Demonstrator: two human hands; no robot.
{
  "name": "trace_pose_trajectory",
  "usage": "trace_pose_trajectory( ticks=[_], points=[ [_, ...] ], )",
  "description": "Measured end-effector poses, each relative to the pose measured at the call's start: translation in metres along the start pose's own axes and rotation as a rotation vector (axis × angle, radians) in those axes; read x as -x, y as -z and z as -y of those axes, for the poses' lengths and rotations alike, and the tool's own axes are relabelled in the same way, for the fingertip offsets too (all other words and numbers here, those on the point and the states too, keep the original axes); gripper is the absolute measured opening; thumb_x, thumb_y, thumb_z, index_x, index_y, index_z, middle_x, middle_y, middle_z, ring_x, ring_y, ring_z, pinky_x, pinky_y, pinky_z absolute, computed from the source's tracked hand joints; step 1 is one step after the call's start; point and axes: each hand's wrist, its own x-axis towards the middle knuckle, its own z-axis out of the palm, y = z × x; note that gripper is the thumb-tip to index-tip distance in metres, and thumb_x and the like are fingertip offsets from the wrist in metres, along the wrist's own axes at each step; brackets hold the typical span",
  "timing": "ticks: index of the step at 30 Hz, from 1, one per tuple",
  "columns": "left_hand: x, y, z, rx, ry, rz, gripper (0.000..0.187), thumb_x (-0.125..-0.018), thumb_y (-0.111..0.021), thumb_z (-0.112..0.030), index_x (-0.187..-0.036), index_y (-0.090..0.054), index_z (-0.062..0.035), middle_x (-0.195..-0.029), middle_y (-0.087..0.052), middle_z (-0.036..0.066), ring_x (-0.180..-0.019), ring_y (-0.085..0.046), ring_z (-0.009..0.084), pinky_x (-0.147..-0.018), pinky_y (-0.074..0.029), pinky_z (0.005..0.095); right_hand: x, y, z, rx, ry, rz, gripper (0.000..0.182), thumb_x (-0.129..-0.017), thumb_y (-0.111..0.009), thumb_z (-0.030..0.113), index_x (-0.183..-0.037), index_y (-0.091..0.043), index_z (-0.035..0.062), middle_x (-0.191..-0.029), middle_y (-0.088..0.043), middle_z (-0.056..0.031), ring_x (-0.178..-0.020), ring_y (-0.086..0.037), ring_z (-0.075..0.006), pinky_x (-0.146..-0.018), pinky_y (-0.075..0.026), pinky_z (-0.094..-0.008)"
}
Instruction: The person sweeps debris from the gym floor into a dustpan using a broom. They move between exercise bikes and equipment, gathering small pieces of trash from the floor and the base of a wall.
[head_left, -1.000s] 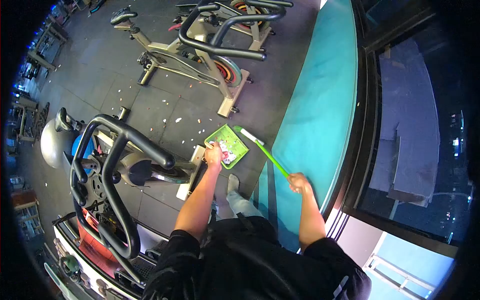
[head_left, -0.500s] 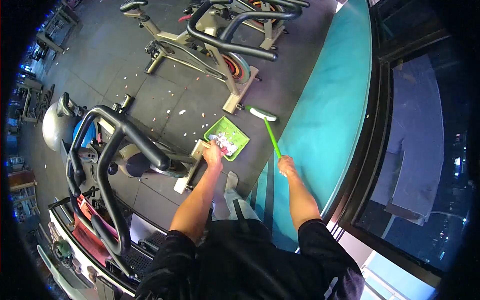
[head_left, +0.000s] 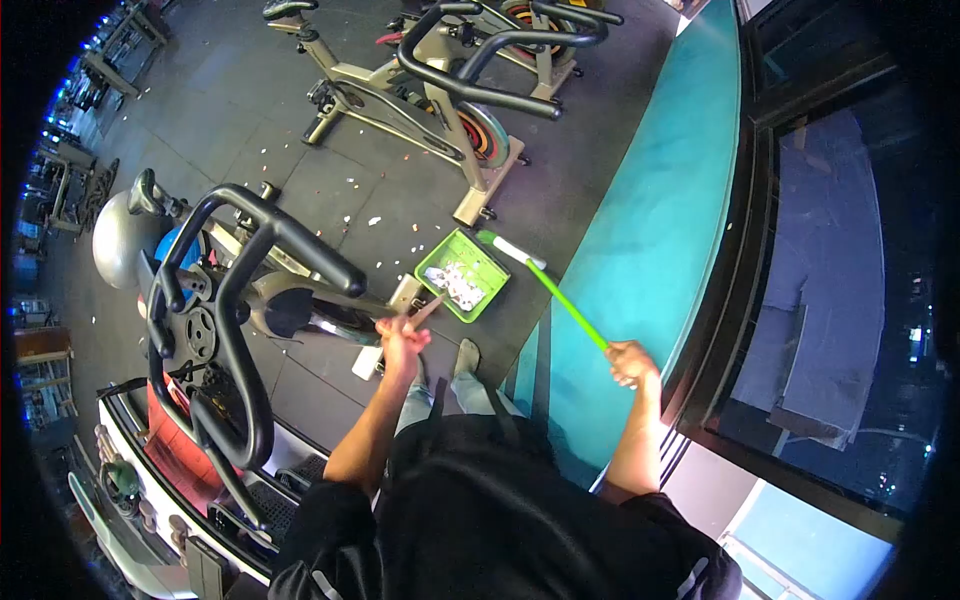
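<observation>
My right hand (head_left: 632, 364) is closed round the end of a green stick (head_left: 568, 305). At the stick's far end a white and green brush head (head_left: 512, 249) rests on the dark floor, just right of a green dustpan tray (head_left: 463, 314). White and pinkish scraps (head_left: 460, 285) lie inside the tray. My left hand (head_left: 402, 345) is wrapped round a thin brownish handle (head_left: 427, 311) that reaches toward the tray's lower left edge.
Exercise bikes stand ahead (head_left: 440, 110) and at the left (head_left: 240, 260). Small scraps (head_left: 374, 221) are scattered on the floor. A turquoise strip (head_left: 650, 200) runs along the dark-framed window at the right. A silver ball (head_left: 125, 240) sits at the far left.
My right hand has moved right and down, away from the tray, and the brush head has tilted and shifted slightly left. My left hand has moved left and down, toward my body.
</observation>
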Motion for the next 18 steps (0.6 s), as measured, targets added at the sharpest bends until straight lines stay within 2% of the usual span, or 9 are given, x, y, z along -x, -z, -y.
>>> trace_pose_trajectory(
  ticks=[1, 3, 6, 9, 11, 14, 17, 18],
  points=[
    [0.032, 0.011, -0.013, -0.018, -0.036, -0.032, 0.024, -0.083, -0.052, -0.026, -0.094, -0.042, -0.0076, -0.073, -0.05, 0.006, -0.06, -0.055, 0.0195, -0.057, -0.05, 0.033, 0.01, 0.008, 0.002, -0.016, 0.037, -0.031, 0.032, -0.087, -0.052, 0.03, -0.115, -0.052, 0.0151, -0.058, -0.05, -0.0022, -0.036, -0.04, -0.0092, -0.029, -0.03, -0.0255],
    [0.071, 0.063, -0.017, 0.067, 0.041, -0.038, 0.023, -0.083, -0.052, -0.026, -0.094, -0.044, -0.008, -0.071, -0.049, 0.005, -0.059, -0.053, 0.0193, -0.059, -0.049, 0.0323, 0.004, 0.022, -0.009, -0.137, 0.059, 0.037, 0.036, -0.088, -0.051, 0.027, -0.12, -0.049, 0.0109, -0.058, -0.049, -0.003, -0.037, -0.04, -0.0096, -0.031, -0.032, -0.0257],
    [0.089, 0.099, -0.008, 0.175, 0.023, -0.029, 0.022, -0.082, -0.052, -0.025, -0.094, -0.047, -0.0077, -0.068, -0.049, 0.005, -0.058, -0.053, 0.0197, -0.057, -0.049, 0.0312, 0.027, 0.018, 0.002, -0.197, 0.114, -0.012, 0.038, -0.089, -0.05, 0.024, -0.123, -0.046, 0.0077, -0.059, -0.048, -0.0035, -0.039, -0.041, -0.0103, -0.032, -0.034, -0.0254],
    [0.075, 0.122, 0.005, 0.226, 0.032, -0.011, 0.023, -0.082, -0.052, -0.025, -0.094, -0.049, -0.0051, -0.076, -0.053, 0.009, -0.06, -0.054, 0.0223, -0.053, -0.048, 0.032, 0.038, 0.006, 0.007, -0.212, 0.165, -0.033, 0.04, -0.089, -0.05, 0.025, -0.124, -0.045, 0.008, -0.059, -0.047, -0.0036, -0.04, -0.042, -0.0106, -0.033, -0.034, -0.0247],
    [0.094, 0.129, -0.001, 0.205, 0.03, -0.051, 0.024, -0.083, -0.052, -0.027, -0.093, -0.048, -0.0044, -0.079, -0.054, 0.01, -0.062, -0.055, 0.0224, -0.054, -0.048, 0.0324, 0.057, -0.003, 0.012, -0.178, 0.173, -0.054, 0.043, -0.088, -0.05, 0.025, -0.127, -0.042, 0.0089, -0.06, -0.048, -0.0033, -0.04, -0.042, -0.0103, -0.032, -0.033, -0.024],
    [0.123, 0.166, -0.006, 0.228, -0.017, 0.064, 0.025, -0.087, -0.045, -0.03, -0.093, -0.048, -0.0052, -0.08, -0.054, 0.011, -0.062, -0.055, 0.0228, -0.055, -0.047, 0.0322, 0.084, -0.018, 0.023, -0.039, 0.246, -0.096, 0.047, -0.087, -0.053, 0.029, -0.129, -0.042, 0.0109, -0.059, -0.049, -0.0019, -0.04, -0.044, -0.0083, -0.031, -0.031, -0.0228],
    [0.157, 0.186, -0.018, 0.248, -0.004, 0.026, 0.024, -0.087, -0.044, -0.029, -0.093, -0.048, -0.0059, -0.08, -0.054, 0.01, -0.063, -0.055, 0.023, -0.056, -0.047, 0.0327, 0.103, -0.045, 0.038, 0.02, 0.273, -0.095, 0.046, -0.087, -0.053, 0.03, -0.128, -0.045, 0.0111, -0.058, -0.05, -0.0012, -0.039, -0.043, -0.0078, -0.031, -0.031, -0.0227],
    [0.167, 0.192, -0.02, 0.322, -0.005, 0.033, 0.023, -0.085, -0.049, -0.026, -0.096, -0.047, -0.0056, -0.079, -0.054, 0.008, -0.059, -0.057, 0.023, -0.054, -0.05, 0.0331, 0.105, -0.055, 0.044, 0.035, 0.271, -0.071, 0.046, -0.089, -0.051, 0.026, -0.131, -0.04, 0.012, -0.058, -0.049, -0.0017, -0.039, -0.042, -0.0086, -0.031, -0.031, -0.0243]
  ],
)
